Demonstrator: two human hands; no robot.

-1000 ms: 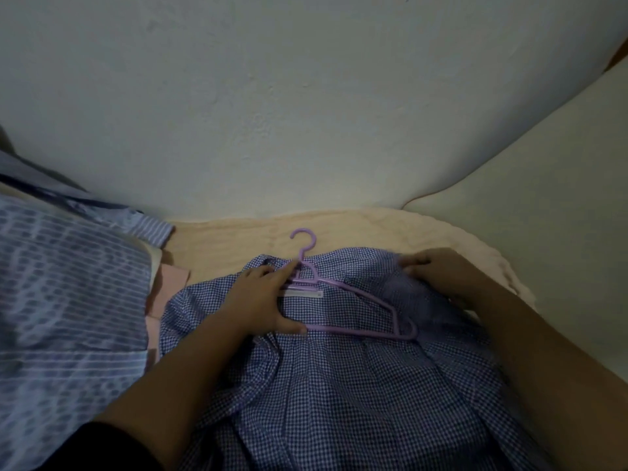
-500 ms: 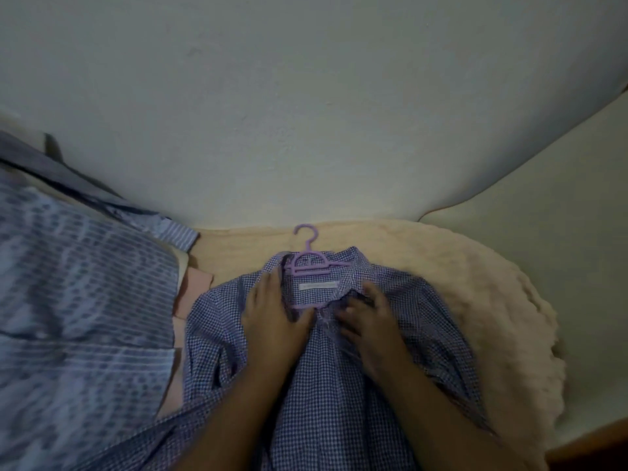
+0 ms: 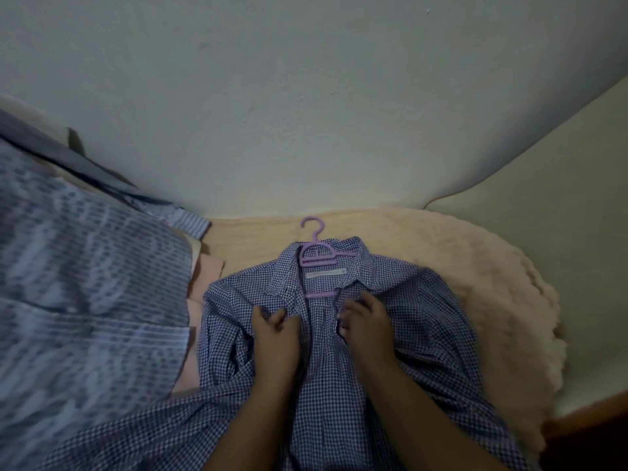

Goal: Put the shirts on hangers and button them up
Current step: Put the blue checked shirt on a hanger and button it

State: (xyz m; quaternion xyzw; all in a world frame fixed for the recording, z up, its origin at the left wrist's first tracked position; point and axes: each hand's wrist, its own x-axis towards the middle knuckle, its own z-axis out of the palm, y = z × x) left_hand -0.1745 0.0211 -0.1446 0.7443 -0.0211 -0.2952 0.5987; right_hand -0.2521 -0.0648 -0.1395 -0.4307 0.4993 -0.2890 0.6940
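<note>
Here, nearest to the person, both forearms reach forward over the blue checked shirt [image 3: 424,321], which lies flat with its front up on a cream fleecy blanket [image 3: 492,283]. I take this shirt as the landmark. The left hand [image 3: 275,334] rests on the left front panel of the shirt, a little below the collar; its fingers are curled and seem to gather the edge of the cloth, but the picture is soft, so I cannot tell for sure that they pinch it. The right hand [image 3: 368,322] lies on the other front panel, just across the open placket from the left one; its fingers bend down onto the edge of the cloth near the top button place, and whether they really hold the cloth I cannot tell. Between the two hands the front of the shirt is open. Above the hands, inside the collar of the shirt, sits a purple plastic hanger [image 3: 317,254]; its lower bar shows in the neck opening and its hook sticks out beyond the collar onto the blanket. To the left of the shirt, touching its sleeve side, lies a blue patterned shirt [image 3: 85,283] over some pink cloth [image 3: 207,270]. Beyond the shirt, past the blanket, stands a pale wall [image 3: 306,113].
</note>
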